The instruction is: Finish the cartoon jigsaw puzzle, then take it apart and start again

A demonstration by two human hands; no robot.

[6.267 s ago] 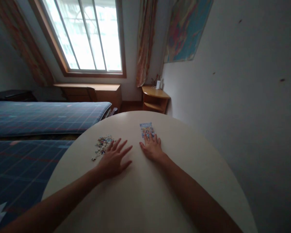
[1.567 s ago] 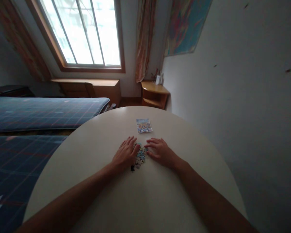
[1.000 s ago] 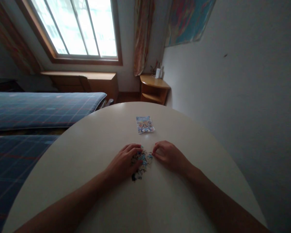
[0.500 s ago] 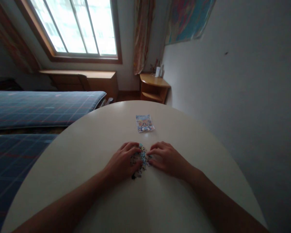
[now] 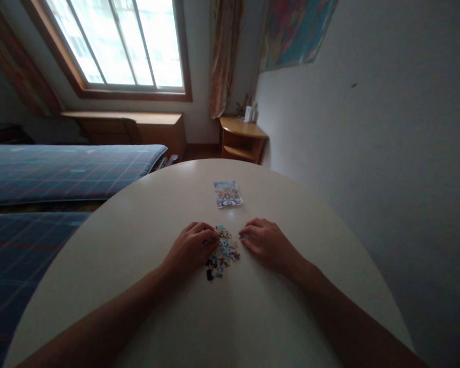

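Observation:
A loose pile of small jigsaw puzzle pieces (image 5: 225,251), mostly blue, yellow and dark, lies on the white round table (image 5: 230,317). My left hand (image 5: 194,245) rests at the pile's left edge, its fingers bent over some pieces and its thumb a little apart. To the right of the pile, my right hand (image 5: 263,241) has its fingertips pinched together on a small greenish puzzle piece (image 5: 241,236). Beyond both hands lies a printed packet (image 5: 228,194) with a blue and orange cartoon picture.
Left of the table are mattresses (image 5: 69,171) with a blue plaid cover. A wooden desk (image 5: 157,118) stands below the window, and a corner shelf (image 5: 245,128) stands behind the table. The white wall (image 5: 348,153) runs close along the right side.
My right hand has drawn away from the pile, slightly right and up, with a small piece at its fingertips. My left hand has shifted slightly left, uncovering more of the pile.

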